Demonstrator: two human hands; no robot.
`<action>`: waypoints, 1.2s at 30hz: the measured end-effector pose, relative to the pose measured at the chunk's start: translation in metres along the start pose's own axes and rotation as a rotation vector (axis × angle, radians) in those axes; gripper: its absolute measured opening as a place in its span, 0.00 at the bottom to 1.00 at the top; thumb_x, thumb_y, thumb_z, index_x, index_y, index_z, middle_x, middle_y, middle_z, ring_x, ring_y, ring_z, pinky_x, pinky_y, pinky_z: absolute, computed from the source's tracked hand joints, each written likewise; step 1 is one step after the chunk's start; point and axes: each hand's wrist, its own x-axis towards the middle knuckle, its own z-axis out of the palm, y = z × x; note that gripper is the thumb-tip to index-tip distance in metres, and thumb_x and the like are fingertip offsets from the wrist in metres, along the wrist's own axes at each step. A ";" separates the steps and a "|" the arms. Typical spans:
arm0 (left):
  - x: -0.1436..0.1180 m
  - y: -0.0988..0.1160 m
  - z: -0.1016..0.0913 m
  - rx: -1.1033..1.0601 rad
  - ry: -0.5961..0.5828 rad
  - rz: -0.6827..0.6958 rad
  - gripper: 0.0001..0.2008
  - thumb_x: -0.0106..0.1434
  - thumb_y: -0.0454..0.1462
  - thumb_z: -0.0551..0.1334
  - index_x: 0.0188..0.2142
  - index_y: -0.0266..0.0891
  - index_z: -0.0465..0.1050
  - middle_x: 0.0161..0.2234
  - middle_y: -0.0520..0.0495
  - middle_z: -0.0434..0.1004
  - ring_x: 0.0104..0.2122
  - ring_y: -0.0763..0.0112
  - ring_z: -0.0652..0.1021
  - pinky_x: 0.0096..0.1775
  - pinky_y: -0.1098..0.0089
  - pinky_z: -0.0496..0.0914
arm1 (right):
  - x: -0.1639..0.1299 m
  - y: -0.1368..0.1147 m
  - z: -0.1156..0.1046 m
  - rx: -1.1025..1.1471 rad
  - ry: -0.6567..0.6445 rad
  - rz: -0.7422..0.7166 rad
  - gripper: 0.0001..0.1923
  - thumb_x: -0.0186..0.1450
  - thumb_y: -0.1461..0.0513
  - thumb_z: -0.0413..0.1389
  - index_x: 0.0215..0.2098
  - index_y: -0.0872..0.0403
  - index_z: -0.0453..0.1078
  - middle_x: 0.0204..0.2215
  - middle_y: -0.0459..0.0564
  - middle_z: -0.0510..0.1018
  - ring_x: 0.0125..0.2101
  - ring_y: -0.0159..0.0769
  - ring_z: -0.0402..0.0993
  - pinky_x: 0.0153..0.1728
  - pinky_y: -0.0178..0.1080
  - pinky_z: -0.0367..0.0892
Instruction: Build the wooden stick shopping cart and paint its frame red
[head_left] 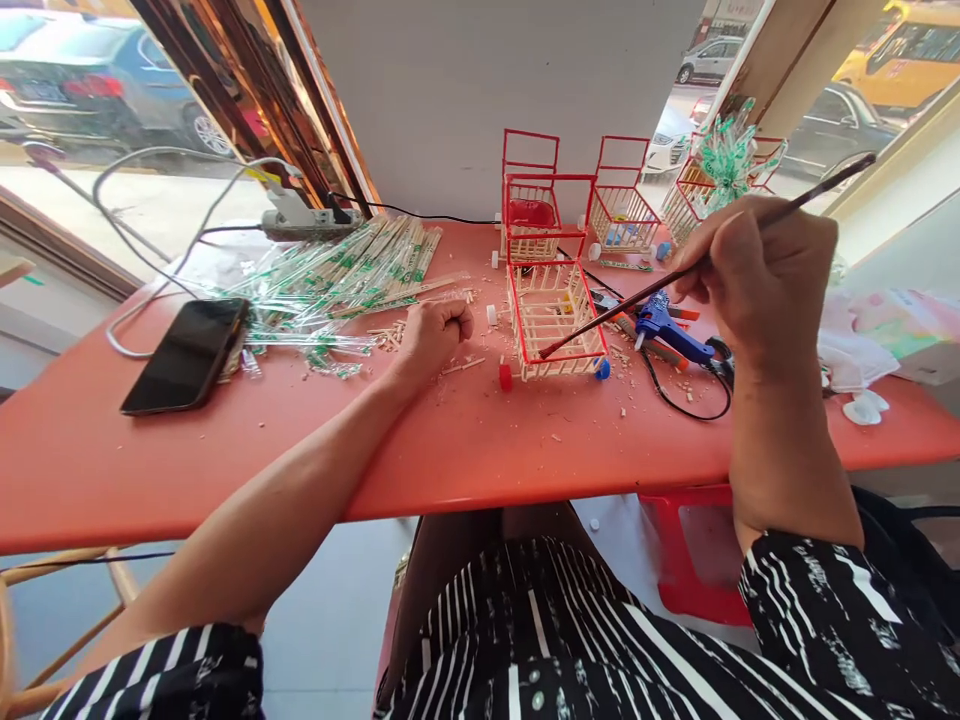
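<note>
My right hand (757,275) grips a long thin paintbrush (637,300) whose tip rests on the red rim of a small cart (553,320) built from pale wooden sticks, with red and blue wheels. My left hand (435,332) lies as a closed fist on the red table (300,440), just left of the cart, among wood scraps, holding nothing that I can see. A blue glue gun (671,330) lies under my right hand, to the right of the cart.
Three more stick carts (534,205) (624,205) (694,195) stand at the back. A heap of wrapped chopsticks (345,270) and a black phone (187,352) lie at left, a power strip (307,222) behind them. White cloth (847,350) sits at right.
</note>
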 end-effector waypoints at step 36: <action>0.003 -0.001 0.000 -0.052 -0.019 0.049 0.09 0.46 0.28 0.53 0.17 0.42 0.66 0.18 0.53 0.68 0.23 0.71 0.68 0.34 0.70 0.64 | 0.002 0.045 0.014 -0.056 -0.063 0.049 0.21 0.72 0.41 0.65 0.36 0.48 0.82 0.29 0.47 0.82 0.26 0.33 0.75 0.22 0.39 0.62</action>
